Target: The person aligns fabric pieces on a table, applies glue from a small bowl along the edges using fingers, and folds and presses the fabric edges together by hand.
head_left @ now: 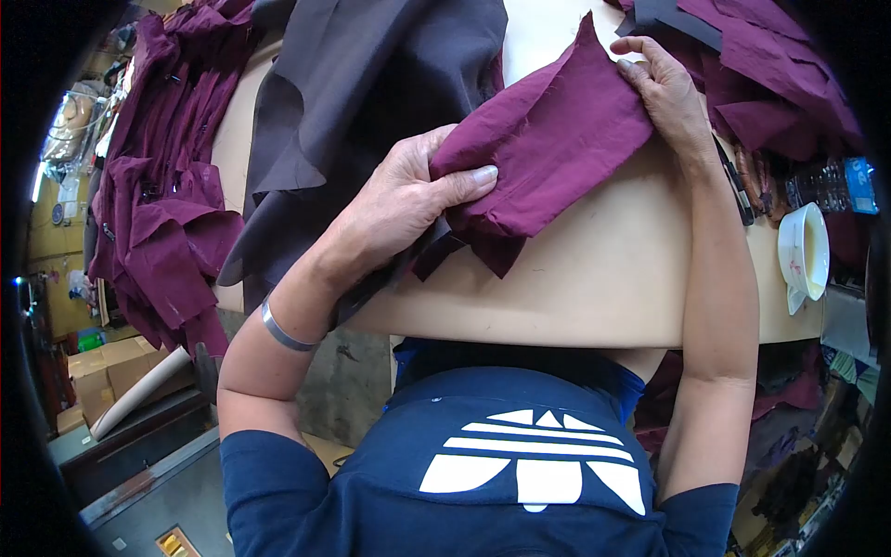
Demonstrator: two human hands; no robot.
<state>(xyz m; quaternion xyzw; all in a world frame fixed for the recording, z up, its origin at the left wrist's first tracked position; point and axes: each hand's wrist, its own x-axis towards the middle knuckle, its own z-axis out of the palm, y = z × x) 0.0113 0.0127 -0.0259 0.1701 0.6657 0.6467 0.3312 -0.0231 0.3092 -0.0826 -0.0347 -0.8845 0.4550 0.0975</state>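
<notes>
My left hand [422, 181] is closed on a maroon fabric piece [557, 139], its thumb lying flat on top and the fingers hidden underneath. The cloth is folded, with a pointed corner at the top and loose flaps hanging below. At its right edge, my right hand [670, 97] has the thumb against the cloth and the index finger curled above it; the other fingers are mostly hidden. A dark grey fabric sheet [362, 102] is draped beside and beneath my left hand.
A heap of maroon fabric [176, 176] hangs over the left side of the beige table [575, 288]. More maroon cloth [780, 74] lies at the back right. Along the right edge are a white cup [792, 260], a plastic bottle [826, 190] and a slim black tool [735, 184].
</notes>
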